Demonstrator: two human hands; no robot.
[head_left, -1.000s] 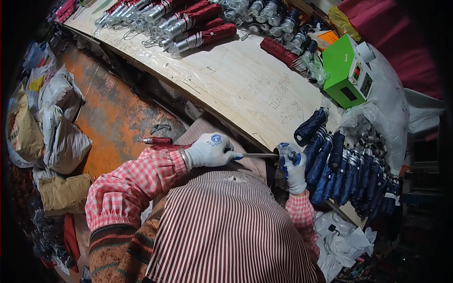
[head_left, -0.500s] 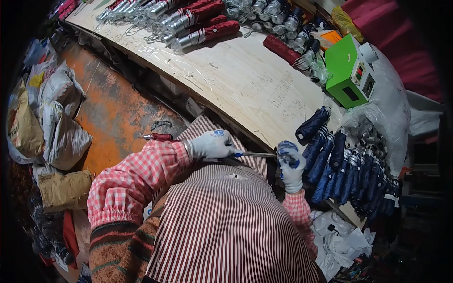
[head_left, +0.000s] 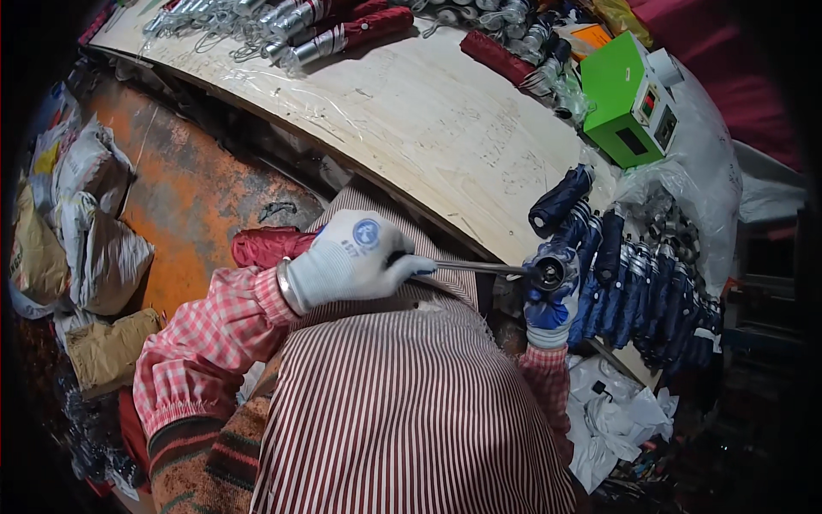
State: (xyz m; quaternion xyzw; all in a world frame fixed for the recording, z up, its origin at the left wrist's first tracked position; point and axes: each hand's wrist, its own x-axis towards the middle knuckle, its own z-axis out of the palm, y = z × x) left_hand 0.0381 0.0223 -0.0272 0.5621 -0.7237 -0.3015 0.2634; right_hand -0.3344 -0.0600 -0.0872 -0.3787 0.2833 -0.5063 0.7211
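My left hand (head_left: 349, 255), in a white knitted glove, is closed around a folded red umbrella (head_left: 267, 247). Its red cloth sticks out to the left of my fist. A bare metal shaft (head_left: 475, 267) runs level from the left fingers toward my right hand (head_left: 550, 310), gloved in white with blue coating. The right fingers are wrapped around a dark round piece with a hollow end (head_left: 549, 272), where the shaft arrives; whether the two are joined is hidden. Both hands are above my striped apron (head_left: 411, 394).
A pale wooden table (head_left: 411, 128) crosses ahead. Red umbrellas (head_left: 368, 30) with silvery handles lie at its far side. Navy umbrellas (head_left: 638, 291) are lined up at the right, below a green box (head_left: 621, 103). White sacks (head_left: 103, 248) and a brown package (head_left: 111, 351) stand at the left.
My left hand has come up and to the left, and more red cloth shows beside it. My right hand has turned, bringing the round hollow end into sight. The whole view has shifted slightly.
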